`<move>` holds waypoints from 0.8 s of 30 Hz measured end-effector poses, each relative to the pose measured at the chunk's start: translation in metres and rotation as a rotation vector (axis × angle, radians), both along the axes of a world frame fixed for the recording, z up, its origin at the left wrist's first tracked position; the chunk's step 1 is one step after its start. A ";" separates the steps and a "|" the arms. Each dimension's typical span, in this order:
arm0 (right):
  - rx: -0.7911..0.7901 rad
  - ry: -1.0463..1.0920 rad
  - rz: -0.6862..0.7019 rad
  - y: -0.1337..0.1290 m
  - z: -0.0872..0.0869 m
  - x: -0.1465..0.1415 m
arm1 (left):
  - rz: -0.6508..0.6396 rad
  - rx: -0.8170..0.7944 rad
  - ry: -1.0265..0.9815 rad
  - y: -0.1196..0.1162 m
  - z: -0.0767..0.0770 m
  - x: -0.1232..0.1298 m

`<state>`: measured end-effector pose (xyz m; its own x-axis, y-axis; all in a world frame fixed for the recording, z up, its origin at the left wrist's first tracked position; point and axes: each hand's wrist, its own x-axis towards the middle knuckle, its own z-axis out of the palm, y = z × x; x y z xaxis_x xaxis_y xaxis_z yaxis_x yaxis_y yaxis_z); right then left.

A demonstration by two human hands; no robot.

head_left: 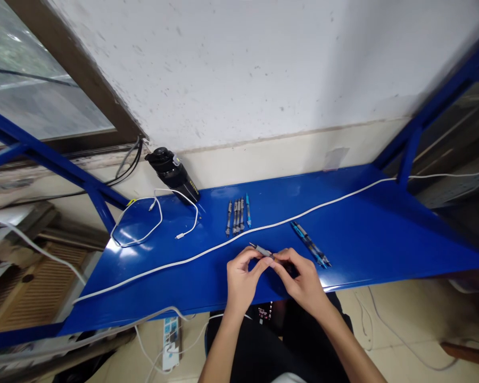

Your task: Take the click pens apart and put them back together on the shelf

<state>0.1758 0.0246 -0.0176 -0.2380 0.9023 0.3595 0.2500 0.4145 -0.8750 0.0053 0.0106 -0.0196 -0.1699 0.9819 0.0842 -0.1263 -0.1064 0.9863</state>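
Head view: left hand (241,271) and right hand (302,276) pinch a pen (262,250), far pens (236,215) look done, and right pens (310,244) likely remain.

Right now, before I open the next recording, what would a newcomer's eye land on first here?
Probably the broad blue table, with a white cable running slantwise across it. Next, at the near edge, the left hand and right hand meeting at a grey pen. Behind them, past the cable, lies a row of pens, with a black bottle farther left by the wall.
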 end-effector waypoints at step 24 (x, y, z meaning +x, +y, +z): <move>-0.206 0.018 0.264 -0.003 0.011 0.003 | -0.048 -0.084 -0.012 -0.002 0.009 -0.005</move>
<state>0.1788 0.0217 -0.0069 -0.4685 0.8645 0.1818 0.1414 0.2765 -0.9506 0.0008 0.0086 -0.0106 -0.1233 0.9924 -0.0007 -0.1408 -0.0168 0.9899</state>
